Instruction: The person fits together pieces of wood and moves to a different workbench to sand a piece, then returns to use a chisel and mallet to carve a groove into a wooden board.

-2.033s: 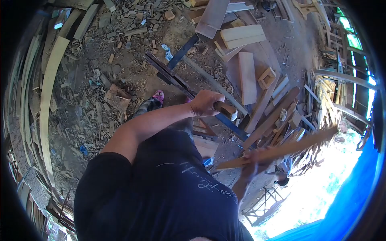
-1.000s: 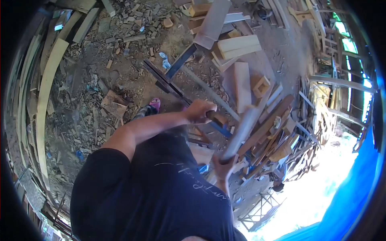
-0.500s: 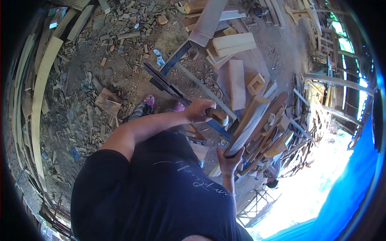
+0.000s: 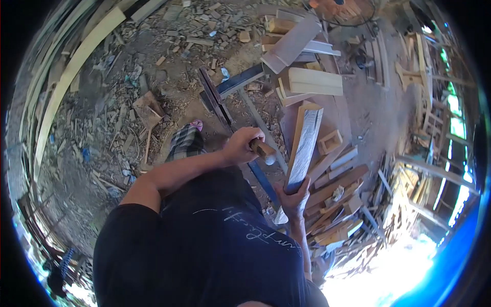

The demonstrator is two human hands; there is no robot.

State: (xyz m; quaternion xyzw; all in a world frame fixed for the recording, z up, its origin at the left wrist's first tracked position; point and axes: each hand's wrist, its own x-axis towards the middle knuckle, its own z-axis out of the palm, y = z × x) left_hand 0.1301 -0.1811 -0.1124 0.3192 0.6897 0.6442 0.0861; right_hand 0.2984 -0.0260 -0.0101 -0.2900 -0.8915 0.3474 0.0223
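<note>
My left hand (image 4: 244, 147) is closed round the wooden handle (image 4: 264, 152) of a long tool. A narrow dark part (image 4: 215, 100) runs from that hand up and left, seemingly belonging to the same tool; its exact kind cannot be made out. My right hand (image 4: 294, 198) grips a thick wooden board (image 4: 303, 146) near its lower end, fingers wrapped round the edge. The board stands steeply, its pale face to the right and a yellowish edge to the left. Tool handle and board are apart. Below them a dark blue beam (image 4: 243, 81) slants past.
Stacked boards (image 4: 314, 82) lie beyond my hands, with a small square wooden frame (image 4: 330, 142) nearer. Offcuts and scrap (image 4: 337, 204) pile up at right. Wood chips and a rusty box-like piece (image 4: 148, 108) litter the floor. A round fan-like guard (image 4: 348, 10) appears at the top.
The view has shifted, and things on the floor appear further right. The board in my right hand now leans less and stands further from the tool. Both hands keep their grip.
</note>
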